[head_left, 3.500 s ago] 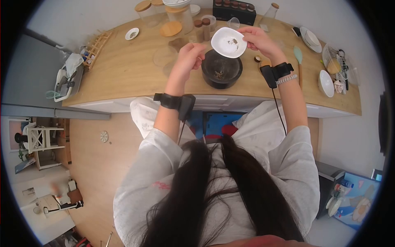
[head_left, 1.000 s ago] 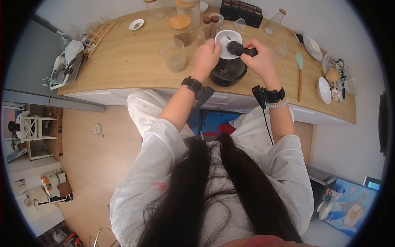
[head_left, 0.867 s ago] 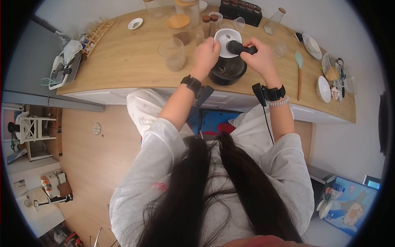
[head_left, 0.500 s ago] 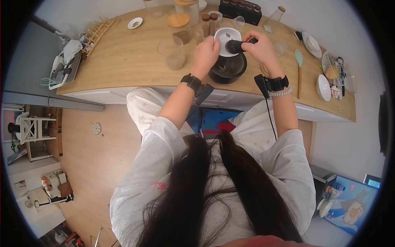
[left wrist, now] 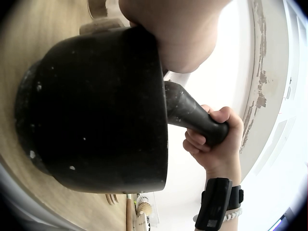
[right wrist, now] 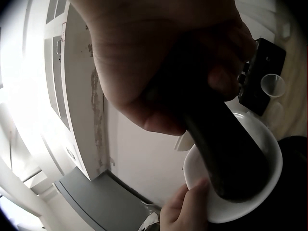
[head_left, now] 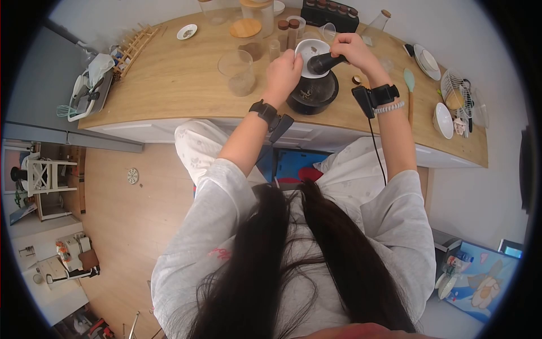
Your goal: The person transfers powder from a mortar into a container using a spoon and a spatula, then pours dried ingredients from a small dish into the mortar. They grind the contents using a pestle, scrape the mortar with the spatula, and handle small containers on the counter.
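My left hand (head_left: 283, 74) pinches the left rim of a small white dish (head_left: 303, 47), which is held over the back of a black mortar (head_left: 314, 100). My right hand (head_left: 357, 51) grips the handle of a black pestle (head_left: 326, 63). The pestle slants, its thick end down in the dish beside a few dark bits. In the right wrist view the pestle (right wrist: 231, 156) lies across the dish's inside, with left fingertips at the rim. Brownish pieces lie in the mortar. Its dark wall fills much of the left wrist view, hiding the dish.
Left of the mortar stands a clear glass cup (head_left: 237, 73). Behind are wooden-lidded jars (head_left: 245, 28), brown-capped tubes (head_left: 292, 33) and a black spice rack (head_left: 330, 16). A green spatula (head_left: 409, 85), white bowl (head_left: 443, 120) and wire basket (head_left: 455, 93) lie to the right.
The dish, first held by my right hand, is now in my left, and my right hand has taken the pestle. Lately my right hand has shifted up and back, tilting the pestle's handle.
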Demonstrator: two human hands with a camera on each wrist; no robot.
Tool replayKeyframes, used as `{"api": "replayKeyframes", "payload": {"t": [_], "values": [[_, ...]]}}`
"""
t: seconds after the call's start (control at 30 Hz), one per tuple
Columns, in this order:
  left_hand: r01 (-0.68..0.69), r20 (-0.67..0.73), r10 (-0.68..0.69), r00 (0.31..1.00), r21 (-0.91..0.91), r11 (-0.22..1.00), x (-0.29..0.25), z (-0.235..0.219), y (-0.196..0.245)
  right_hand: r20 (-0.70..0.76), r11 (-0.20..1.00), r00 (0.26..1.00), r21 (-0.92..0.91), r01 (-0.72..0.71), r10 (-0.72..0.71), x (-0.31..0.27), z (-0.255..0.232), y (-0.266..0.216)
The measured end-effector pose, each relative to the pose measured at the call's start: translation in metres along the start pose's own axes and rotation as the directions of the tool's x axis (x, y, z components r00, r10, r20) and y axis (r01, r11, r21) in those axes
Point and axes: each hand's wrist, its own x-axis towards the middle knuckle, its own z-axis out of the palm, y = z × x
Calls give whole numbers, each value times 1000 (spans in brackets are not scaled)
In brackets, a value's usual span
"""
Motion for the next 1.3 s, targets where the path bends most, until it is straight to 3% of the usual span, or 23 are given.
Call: {"api": "replayKeyframes", "payload": {"t": [0.37,0.77,1.0,1.1,1.17,1.3], "values": [[-2,12,2,1000,-1,1000,0,-1,0,91,981,985,-118,155,-145,11,3,2],[13,18,-13,1000,3,1000,1,-2,1,250,986,965,-127,108,-73,-8,3,-18],[22,11,-22,1000,7,1000,1,-3,3,229,984,971,-148,97,-61,-33,8,-21],[30,-9,-30,1000,5,1000,2,1,-1,209,950,977,-297,99,-36,-49,16,-29],[36,-27,-36,999,-1,999,2,4,-2,142,863,986,-484,144,-85,-61,24,-41],[57,11,-57,998,42,998,3,4,-2,51,818,998,-571,66,-46,-59,38,-18]]}}
